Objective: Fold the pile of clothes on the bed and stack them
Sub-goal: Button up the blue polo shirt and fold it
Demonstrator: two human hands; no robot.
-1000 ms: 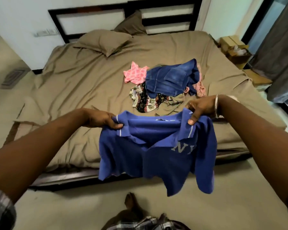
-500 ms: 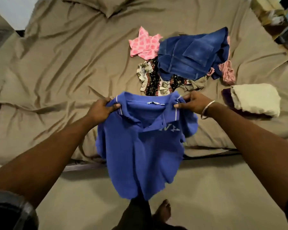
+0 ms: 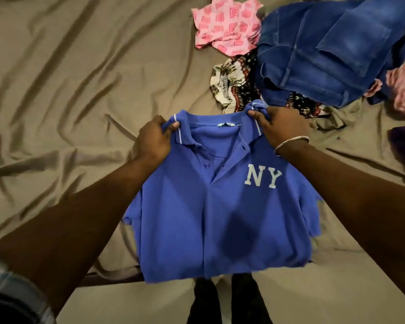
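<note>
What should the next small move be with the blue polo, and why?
Probably lower it flat onto the bed sheet. Both hands, left hand and right hand, pinch the blue polo at its shoulders, front up, while its hem overhangs the bed edge, so folding needs it laid flat first.

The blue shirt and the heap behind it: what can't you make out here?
- Head view: the blue shirt covers its own back and the sheet under it.
- The left hand and right hand hide the shoulders.
- The jeans bury other clothes; the frame cuts them off.
</note>
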